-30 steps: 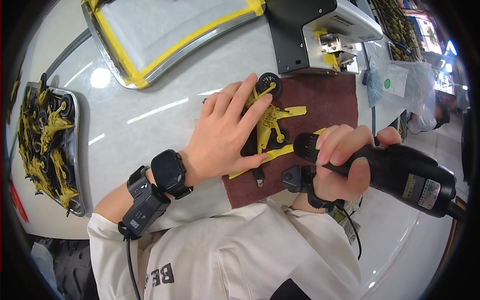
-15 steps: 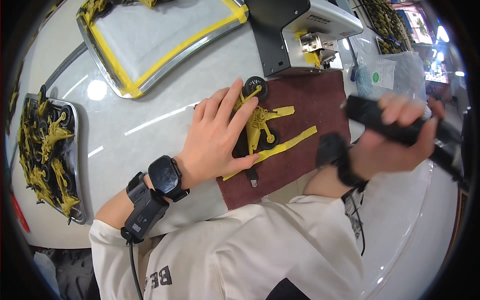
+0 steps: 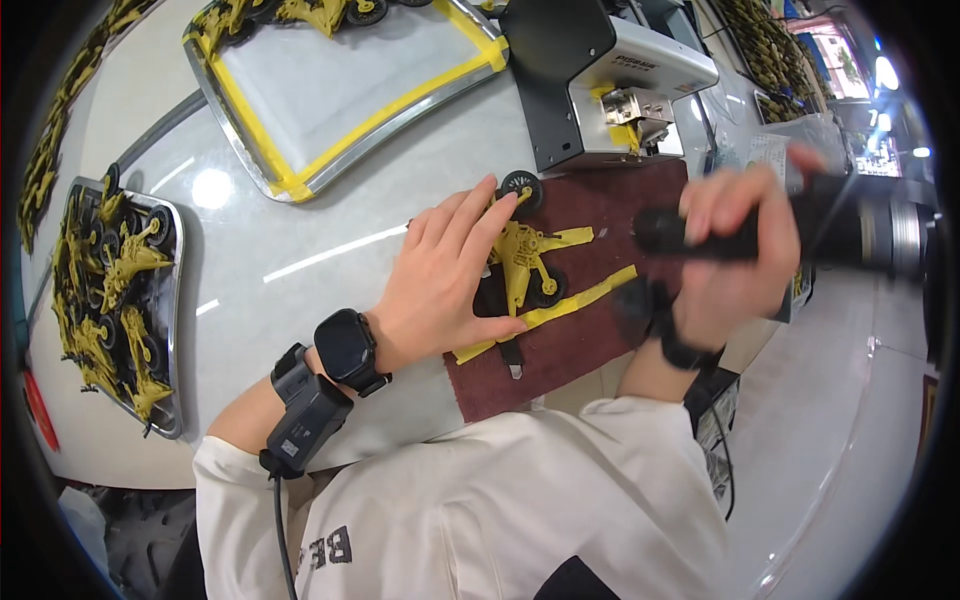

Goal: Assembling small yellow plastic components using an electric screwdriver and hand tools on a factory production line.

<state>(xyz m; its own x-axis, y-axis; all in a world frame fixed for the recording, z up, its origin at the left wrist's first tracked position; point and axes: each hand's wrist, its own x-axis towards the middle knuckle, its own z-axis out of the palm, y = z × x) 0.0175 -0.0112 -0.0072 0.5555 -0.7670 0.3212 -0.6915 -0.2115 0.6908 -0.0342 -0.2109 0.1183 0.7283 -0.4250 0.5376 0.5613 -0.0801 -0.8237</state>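
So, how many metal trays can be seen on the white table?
2: one tray with yellow-taped edges at the top, one tray full of yellow parts at the left. Others may be hidden.

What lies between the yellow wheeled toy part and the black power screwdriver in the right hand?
Head view: bare dark red mat between yellow wheeled toy part and black power screwdriver.

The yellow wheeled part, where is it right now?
In the head view the yellow wheeled part lies mid-frame on the maroon mat, pinned under the left hand, just below the grey machine.
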